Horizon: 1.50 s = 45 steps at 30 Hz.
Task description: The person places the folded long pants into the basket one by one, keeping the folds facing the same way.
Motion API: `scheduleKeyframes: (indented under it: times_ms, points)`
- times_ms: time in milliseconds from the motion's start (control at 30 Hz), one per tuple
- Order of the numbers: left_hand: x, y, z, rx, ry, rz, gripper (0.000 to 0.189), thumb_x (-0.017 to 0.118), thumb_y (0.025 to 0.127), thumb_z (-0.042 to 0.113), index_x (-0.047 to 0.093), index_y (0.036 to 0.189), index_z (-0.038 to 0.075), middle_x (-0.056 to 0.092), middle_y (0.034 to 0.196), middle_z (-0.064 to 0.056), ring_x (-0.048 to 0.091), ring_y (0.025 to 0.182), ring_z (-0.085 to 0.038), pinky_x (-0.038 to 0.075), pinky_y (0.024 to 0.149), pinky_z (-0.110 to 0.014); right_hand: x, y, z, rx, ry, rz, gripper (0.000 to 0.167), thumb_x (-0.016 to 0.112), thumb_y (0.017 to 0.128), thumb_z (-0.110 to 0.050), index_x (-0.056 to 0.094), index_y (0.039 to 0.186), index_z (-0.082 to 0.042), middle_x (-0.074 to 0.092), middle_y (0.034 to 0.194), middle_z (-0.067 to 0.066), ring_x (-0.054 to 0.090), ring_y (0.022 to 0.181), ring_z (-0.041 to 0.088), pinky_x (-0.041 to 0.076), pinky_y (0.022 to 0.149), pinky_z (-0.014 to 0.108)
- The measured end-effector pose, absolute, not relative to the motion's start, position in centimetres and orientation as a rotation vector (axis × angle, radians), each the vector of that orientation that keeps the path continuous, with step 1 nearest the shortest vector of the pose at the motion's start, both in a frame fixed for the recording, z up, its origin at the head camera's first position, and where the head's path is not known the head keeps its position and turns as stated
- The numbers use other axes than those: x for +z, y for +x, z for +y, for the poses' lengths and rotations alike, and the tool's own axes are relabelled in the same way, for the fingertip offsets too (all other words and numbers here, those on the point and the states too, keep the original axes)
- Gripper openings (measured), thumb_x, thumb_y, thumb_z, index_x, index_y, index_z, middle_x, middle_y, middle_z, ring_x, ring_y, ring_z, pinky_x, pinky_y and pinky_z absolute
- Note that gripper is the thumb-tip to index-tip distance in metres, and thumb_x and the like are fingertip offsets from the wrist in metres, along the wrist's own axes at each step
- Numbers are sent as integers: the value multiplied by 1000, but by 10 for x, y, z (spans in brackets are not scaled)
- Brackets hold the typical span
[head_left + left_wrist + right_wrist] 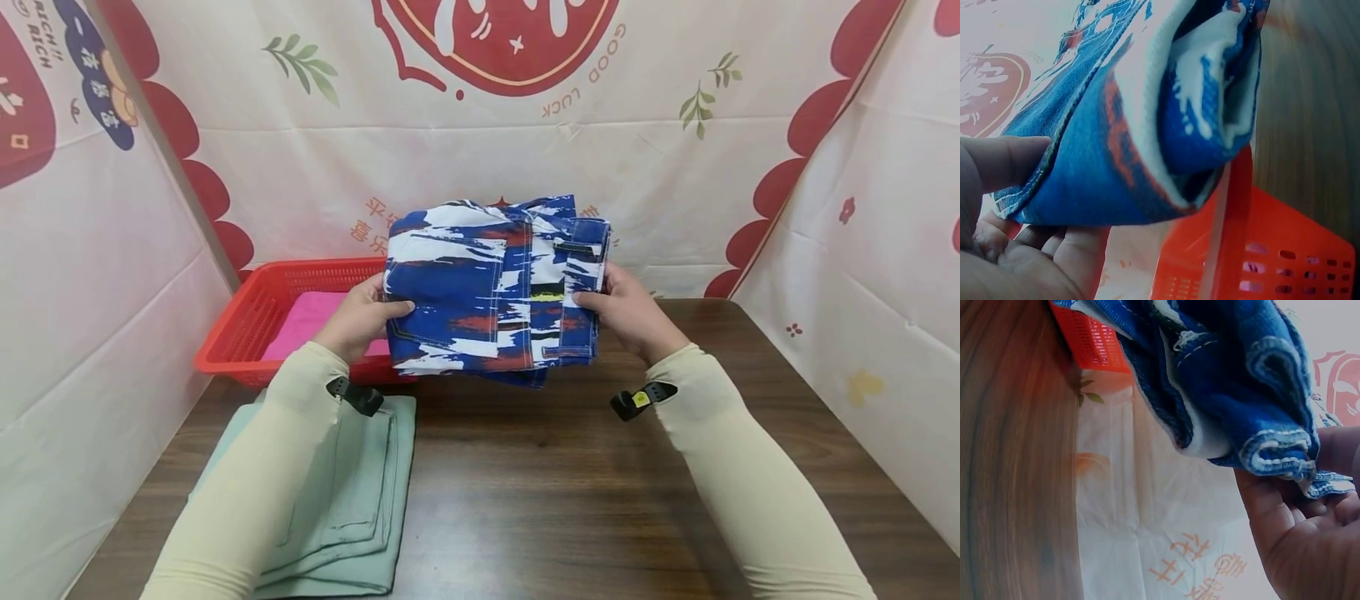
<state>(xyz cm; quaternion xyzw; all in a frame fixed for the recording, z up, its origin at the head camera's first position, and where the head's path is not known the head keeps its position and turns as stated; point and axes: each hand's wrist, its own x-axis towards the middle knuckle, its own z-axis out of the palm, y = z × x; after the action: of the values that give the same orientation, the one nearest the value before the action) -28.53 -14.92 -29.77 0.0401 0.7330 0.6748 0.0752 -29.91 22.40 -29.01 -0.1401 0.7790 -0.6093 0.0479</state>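
One folded pair of pants (498,292): raised above the table between two hands, blue, white and red, pocket face toward the wearer.
Pants' long axis: runs nine to three o'clock in the head view, from hand to hand.
Left hand (356,321): at the nine o'clock end, thumb on the near face, fingers beneath and behind, pinching the folded layers.
Right hand (633,312): at the three o'clock end, pinching the stitched edge the same way.
Red basket (251,312): nine o'clock from the pants, leaning toward eight, partly hidden by them; the left hand is nearer.
Pink cloth (303,321): inside the basket.
Green folded cloth (352,475): between seven and eight o'clock, on the table (525,500), under the left sleeve (262,483) in the head view.
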Motion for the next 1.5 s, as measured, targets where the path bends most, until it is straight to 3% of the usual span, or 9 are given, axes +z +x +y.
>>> scheduleKeyframes:
  times_ms: [467, 767, 1500]
  points:
    - [-293, -287, -160, 2021, 48, 2281, 56, 65, 97, 11, 42, 148, 12, 56, 138, -15, 60, 116, -36, 49, 97, -52, -279, -305, 205, -1838, -388, 2398, 57, 54, 102, -11, 28, 153, -12, 54, 136, 18, 64, 109, 30, 57, 83, 41]
    - [-293, -286, -167, 1992, 32, 2324, 59, 66, 96, 15, 40, 150, 13, 55, 138, -14, 60, 116, -36, 49, 97, -52, -276, -307, 194, -1825, -401, 2439, 53, 55, 101, -8, 34, 150, -9, 57, 133, 19, 65, 105, 29, 58, 81, 40]
    - [-272, -284, -191, 1873, 79, 2458, 63, 66, 97, 20, 37, 152, 14, 54, 140, -12, 61, 116, -34, 49, 96, -51, -267, -313, 171, -1843, -409, 2440, 57, 58, 101, -11, 34, 152, -19, 57, 134, 13, 63, 110, 29, 55, 88, 44]
